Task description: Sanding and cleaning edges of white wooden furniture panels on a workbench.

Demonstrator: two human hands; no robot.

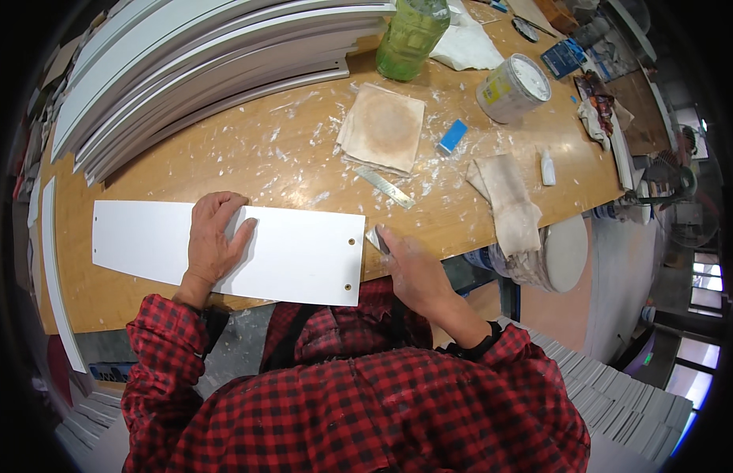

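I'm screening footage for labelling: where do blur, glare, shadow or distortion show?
Head view: the right hand looks smeared, likely by motion, the left hand crisper, with a soft shadow beside it on the white board; head view: the stacked panels bow with the fisheye, corners fall to black, and the windows at far right look washed out.

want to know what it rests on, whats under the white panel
Wooden tabletop shows around the white panel, whose near right corner overhangs the table edge. Whatever lies directly beneath is covered.
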